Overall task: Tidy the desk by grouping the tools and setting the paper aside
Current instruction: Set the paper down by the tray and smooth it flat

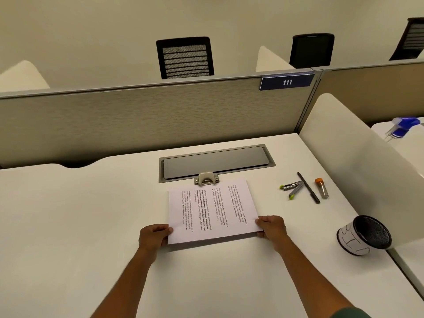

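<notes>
**Holding printed sheet by its near corners**

Gripping the paper (212,211) with left hand (154,236) and right hand (273,227), fingers pinched on its near corners. Lying mid-worktop (80,214), long axis left to right, text lines running away from the body. Right of it: stapler (292,189), pen (308,187), lead tube (322,188), mesh cup (364,235).

Paper (212,211) at the middle of the desk (80,214), just before the hatch (215,162), held at its near corners by the left hand (154,236) and right hand (271,228). To the right, side by side: stapler (292,188), pen (308,188), tube (321,188). Nearer and further right, a cup (364,235) tipped on its side against the divider (358,161).
</notes>
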`<action>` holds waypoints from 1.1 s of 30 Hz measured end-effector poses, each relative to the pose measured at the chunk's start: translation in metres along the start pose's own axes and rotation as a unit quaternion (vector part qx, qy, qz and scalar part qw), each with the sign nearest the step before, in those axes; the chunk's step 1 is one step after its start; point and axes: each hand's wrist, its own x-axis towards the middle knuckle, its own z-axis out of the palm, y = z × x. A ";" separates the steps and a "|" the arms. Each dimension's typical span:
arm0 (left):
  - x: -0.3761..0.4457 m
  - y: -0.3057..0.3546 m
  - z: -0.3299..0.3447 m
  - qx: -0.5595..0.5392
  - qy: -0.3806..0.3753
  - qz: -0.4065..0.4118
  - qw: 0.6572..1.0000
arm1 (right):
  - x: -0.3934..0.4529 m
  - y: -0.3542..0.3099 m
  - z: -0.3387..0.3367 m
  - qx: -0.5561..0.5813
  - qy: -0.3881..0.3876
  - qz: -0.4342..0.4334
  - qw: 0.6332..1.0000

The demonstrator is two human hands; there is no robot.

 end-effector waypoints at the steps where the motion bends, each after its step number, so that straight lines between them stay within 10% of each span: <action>1: 0.000 0.000 0.000 0.001 0.000 0.000 1.000 | 0.000 0.000 0.000 0.002 0.000 0.001 1.000; 33: -0.001 0.014 0.003 -0.024 -0.020 0.004 0.999 | 0.008 -0.009 0.000 0.035 -0.014 0.013 0.999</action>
